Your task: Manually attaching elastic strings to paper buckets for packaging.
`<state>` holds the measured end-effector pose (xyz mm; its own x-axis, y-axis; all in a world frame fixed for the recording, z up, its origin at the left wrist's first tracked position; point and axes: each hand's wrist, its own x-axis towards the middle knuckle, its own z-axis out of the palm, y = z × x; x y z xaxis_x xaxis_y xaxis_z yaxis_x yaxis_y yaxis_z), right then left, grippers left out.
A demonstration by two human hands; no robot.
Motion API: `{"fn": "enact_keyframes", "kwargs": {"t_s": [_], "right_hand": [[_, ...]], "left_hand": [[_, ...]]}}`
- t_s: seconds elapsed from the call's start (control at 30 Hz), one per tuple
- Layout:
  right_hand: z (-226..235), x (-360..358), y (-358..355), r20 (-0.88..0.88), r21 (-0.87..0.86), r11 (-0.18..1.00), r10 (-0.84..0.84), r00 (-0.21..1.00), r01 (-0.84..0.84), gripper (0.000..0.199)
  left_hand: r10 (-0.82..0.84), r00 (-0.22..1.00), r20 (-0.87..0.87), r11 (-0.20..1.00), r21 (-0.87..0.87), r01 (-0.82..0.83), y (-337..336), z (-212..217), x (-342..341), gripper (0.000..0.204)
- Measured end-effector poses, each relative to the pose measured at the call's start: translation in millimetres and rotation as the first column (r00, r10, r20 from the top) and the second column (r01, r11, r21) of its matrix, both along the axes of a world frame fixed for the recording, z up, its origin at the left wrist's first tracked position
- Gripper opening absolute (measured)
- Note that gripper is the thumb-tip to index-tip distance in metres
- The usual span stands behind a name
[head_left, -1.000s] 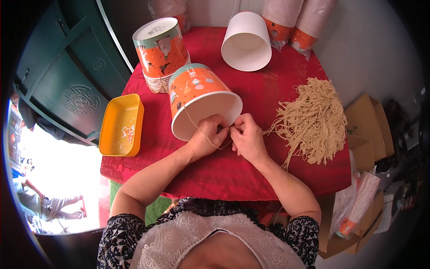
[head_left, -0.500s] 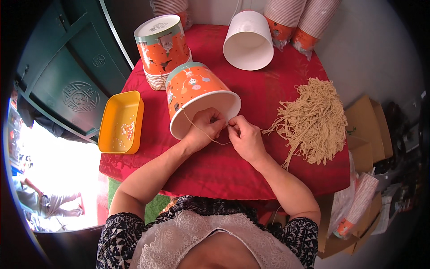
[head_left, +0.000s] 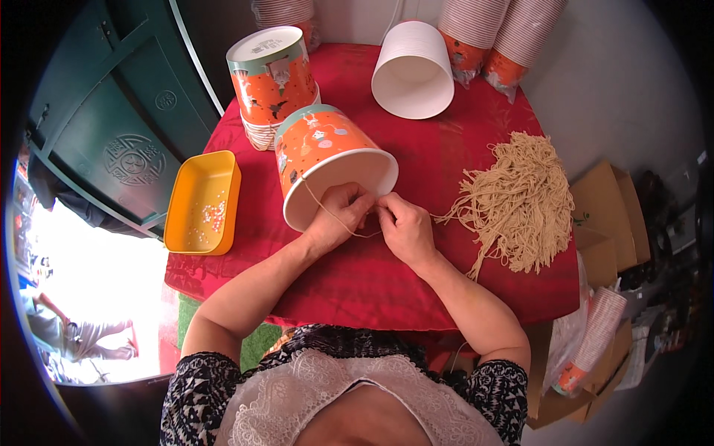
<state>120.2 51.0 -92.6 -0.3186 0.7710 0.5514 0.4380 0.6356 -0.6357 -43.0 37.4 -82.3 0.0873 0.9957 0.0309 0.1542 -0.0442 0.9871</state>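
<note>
An orange and green paper bucket (head_left: 327, 137) lies tilted on the table, its white mouth toward me. My left hand (head_left: 342, 212) reaches across the mouth, closed at the lower right rim, thumb on the inner side. Against its fingertips, my right hand (head_left: 405, 223) pinches thin beige string near the same rim spot. One string (head_left: 317, 199) is fixed at the bucket's left rim and loops over my left wrist toward the right hand. The fingers hide the exact pinch point. A tangled pile of beige string (head_left: 520, 204) lies to the right.
Left stands a yellow tray (head_left: 172, 215) with small pale and reddish bits. Behind are an upturned bucket stack (head_left: 271, 89) and a white-mouthed bucket (head_left: 413, 82). Wrapped bucket stacks (head_left: 483, 30) stand at the back wall. Red cloth (head_left: 461, 290) covers the table; cardboard boxes (head_left: 613, 208) sit right.
Both hands stay at the rim, with my fingertips drawn slightly closer together. The bucket has barely shifted.
</note>
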Motion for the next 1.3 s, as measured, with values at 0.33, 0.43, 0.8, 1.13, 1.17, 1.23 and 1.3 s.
{"fn": "enact_keyframes", "kwargs": {"t_s": [0.33, 0.43, 0.8, 1.13, 1.17, 1.23, 1.3], "right_hand": [[0, 0, 0, -0.002, -0.036, 0.999, 0.017, 1.0, -0.017, 0.005], [1, 1, -1, 0.0, -0.033, 0.999, 0.025, 1.0, -0.025, 0.005], [-1, -1, 0, -0.002, -0.017, 1.0, 0.001, 1.0, -0.001, 0.006], [1, -2, -1, 0.033, 0.019, 0.999, -0.027, 0.999, 0.026, 0.008], [1, -2, -1, 0.037, 0.012, 1.0, -0.029, 0.999, 0.029, 0.008], [-1, -3, -1, 0.034, 0.015, 0.999, -0.036, 0.999, 0.035, 0.008], [-1, -4, -1, 0.03, 0.018, 0.999, -0.042, 0.999, 0.041, 0.009]], "left_hand": [[0.084, 0.99, -0.109, 0.99, 0.124, -0.071, -2, -7, -5, 0.012], [0.116, 0.947, -0.298, 0.968, 0.249, -0.04, -4, -2, -4, 0.014], [0.164, 0.869, -0.466, 0.917, 0.396, 0.039, 0, -12, -5, 0.009], [0.149, 0.899, -0.411, 0.919, 0.393, 0.027, 0, -11, -3, 0.009], [0.147, 0.898, -0.415, 0.923, 0.384, 0.026, 0, -11, -3, 0.008], [0.151, 0.897, -0.416, 0.919, 0.393, 0.028, 1, -13, -4, 0.008], [0.154, 0.896, -0.417, 0.916, 0.401, 0.029, 0, -13, -4, 0.008]]}}
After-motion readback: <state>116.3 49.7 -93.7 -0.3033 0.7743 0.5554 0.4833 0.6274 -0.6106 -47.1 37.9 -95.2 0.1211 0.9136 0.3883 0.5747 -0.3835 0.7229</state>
